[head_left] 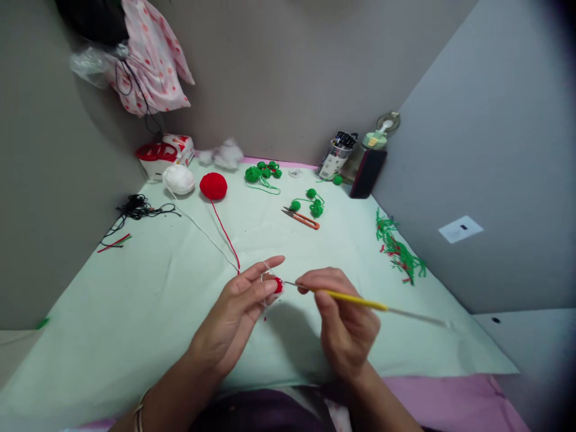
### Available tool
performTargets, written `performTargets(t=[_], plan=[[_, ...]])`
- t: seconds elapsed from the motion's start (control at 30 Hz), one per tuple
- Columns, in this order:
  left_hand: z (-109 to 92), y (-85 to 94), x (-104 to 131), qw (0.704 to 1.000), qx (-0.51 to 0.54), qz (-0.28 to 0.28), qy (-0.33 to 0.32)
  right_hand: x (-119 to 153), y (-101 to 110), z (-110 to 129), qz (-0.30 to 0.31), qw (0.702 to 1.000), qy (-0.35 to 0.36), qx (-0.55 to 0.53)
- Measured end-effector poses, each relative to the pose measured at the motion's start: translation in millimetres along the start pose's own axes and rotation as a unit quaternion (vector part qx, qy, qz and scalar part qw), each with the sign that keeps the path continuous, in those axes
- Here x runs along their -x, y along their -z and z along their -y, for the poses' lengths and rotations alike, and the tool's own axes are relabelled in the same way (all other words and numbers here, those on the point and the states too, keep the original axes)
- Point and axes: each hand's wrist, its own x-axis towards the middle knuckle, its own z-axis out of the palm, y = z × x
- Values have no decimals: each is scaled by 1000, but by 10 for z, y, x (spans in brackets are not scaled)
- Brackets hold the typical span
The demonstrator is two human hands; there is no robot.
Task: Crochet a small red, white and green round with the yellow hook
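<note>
Red yarn worked into a small round piece (279, 285), with white at its edge, sits in the left hand (236, 306), above the near half of the green-covered table (180, 288). The left thumb presses the piece against the fingers beneath, while the index finger reaches out nearly straight with white strand about it. The right hand (345, 318) has its thumb and fingers closed around the yellow grip of a thin metal hook (353, 298); the tip points at the red piece, and I cannot tell whether it touches.

At the back right, a cylindrical container (332, 163) holds black items (345, 139) that rise above its rim. Beside it, behind a dark phone (369, 174), stands a bottle with a pale green lid (374, 140); its contents cannot be made out. A small clear dish (296, 173) lies near green yarn balls (265, 171), whatever it holds too small to tell. At the back left stands a white-and-red box (184, 150), near a white yarn ball (179, 179) and a red yarn ball (213, 186). Red print marks the box and dark print the cylinder; neither is readable.
</note>
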Motion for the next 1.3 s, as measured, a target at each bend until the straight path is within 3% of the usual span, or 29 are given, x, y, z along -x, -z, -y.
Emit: performTargets(t=[0.07,0.17,0.33,0.4,0.47,0.53,0.63,0.8,1.1,1.3], plan=[[-4,1,2,1000,-11,-5,-20,-38,-26,-15,-18,992,-63,-103],[26,-9,17,997,-50,-3,-62,-70,-64,-17,5,989,-79,-127],[86,-16,24,993,-78,-25,-84,7,-60,6,30,999,5,20],[85,-10,4,998,-38,-13,-52,34,-36,-1,44,992,65,96],[66,1,-24,1000,11,3,-11,27,-12,-20,40,991,79,96],[42,12,-45,999,35,4,0,-10,-1,-42,4,1000,16,17],[22,15,-46,999,-11,-16,-43,-75,-20,-59,-22,988,-97,-116],[24,-18,-2,993,-85,-15,-84,-99,-62,-52,22,984,-106,-140],[27,31,-17,999,12,33,1,-78,-29,-153,-37,946,-200,-253],[30,28,9,997,-55,23,-45,-102,-32,-109,-29,922,-233,-307]])
